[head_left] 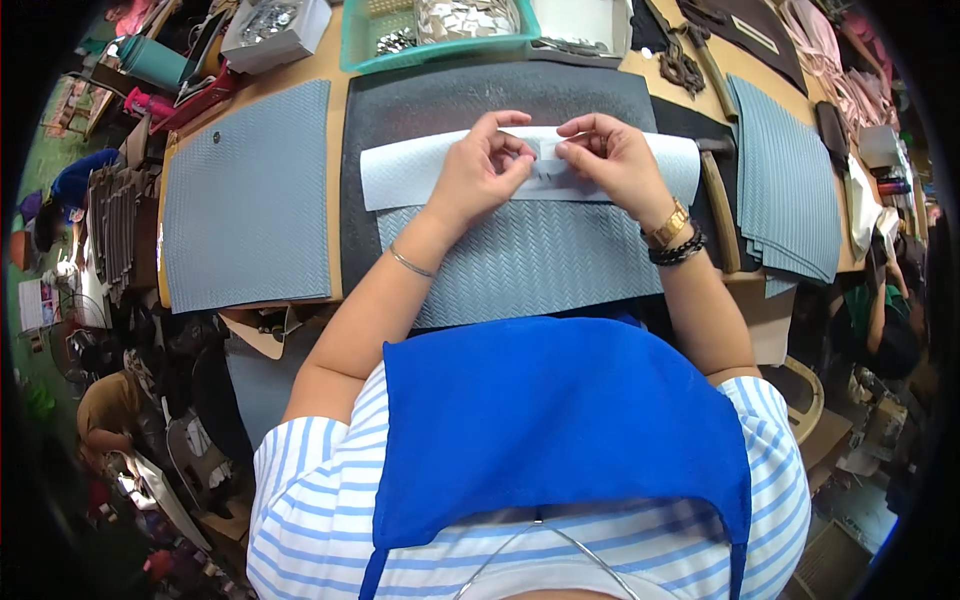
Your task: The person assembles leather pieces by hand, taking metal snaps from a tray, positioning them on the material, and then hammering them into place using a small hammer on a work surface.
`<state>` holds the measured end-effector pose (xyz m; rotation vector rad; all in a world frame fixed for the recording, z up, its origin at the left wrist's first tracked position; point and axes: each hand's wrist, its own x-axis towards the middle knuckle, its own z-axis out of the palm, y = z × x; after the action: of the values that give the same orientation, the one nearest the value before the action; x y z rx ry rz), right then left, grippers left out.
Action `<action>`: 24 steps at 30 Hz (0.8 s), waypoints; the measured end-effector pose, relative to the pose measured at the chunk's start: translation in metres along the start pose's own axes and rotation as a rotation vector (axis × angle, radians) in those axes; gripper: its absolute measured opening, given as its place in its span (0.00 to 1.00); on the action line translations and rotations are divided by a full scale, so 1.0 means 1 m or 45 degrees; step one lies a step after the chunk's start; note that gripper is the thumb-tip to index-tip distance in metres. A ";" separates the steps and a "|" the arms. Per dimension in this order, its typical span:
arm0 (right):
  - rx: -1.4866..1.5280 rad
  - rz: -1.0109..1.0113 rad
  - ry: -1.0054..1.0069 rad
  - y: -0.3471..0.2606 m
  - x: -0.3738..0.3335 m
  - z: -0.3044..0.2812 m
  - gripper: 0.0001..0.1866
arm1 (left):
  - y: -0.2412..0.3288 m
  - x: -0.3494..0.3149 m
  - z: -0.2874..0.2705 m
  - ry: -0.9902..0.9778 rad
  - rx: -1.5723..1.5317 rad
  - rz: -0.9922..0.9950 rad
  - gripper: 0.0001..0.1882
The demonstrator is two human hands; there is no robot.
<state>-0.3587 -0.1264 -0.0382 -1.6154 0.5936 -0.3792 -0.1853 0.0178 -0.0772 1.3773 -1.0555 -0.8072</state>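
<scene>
A grey-blue sheet with a woven embossed pattern [500, 265] lies in front of me, its far edge folded over so the white backing [425, 172] faces up. Thumb and fingers of my right hand [618, 168] close on a small pale square piece [547, 149] at the middle of the fold. Beside it my left hand [482, 168] is curled, thumb and fingertips together; whatever they hold is too small to make out. Just below the fingertips, small dark marks [545, 177] show on a greyish patch of the backing.
A black mat [500, 95] lies beneath the sheet. More grey sheets rest left [250, 200] and stacked right [785, 180]. A hammer [718, 210] with a wooden handle lies right of the mat. At the back stand a green basket [350, 45] of small parts and a white box [300, 40].
</scene>
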 end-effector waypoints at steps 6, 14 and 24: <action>0.008 0.000 0.070 0.030 -0.014 0.011 0.11 | 0.003 -0.001 0.003 -0.055 0.102 -0.053 0.23; -0.122 -0.071 0.056 0.039 -0.009 0.013 0.11 | 0.000 -0.001 0.005 -0.011 0.269 0.009 0.20; 0.140 -0.066 0.092 0.035 -0.009 0.015 0.11 | 0.000 -0.001 0.006 0.011 0.212 -0.044 0.19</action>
<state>-0.3634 -0.1108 -0.0740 -1.5187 0.5769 -0.5021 -0.1917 0.0168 -0.0782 1.5420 -1.1150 -0.7511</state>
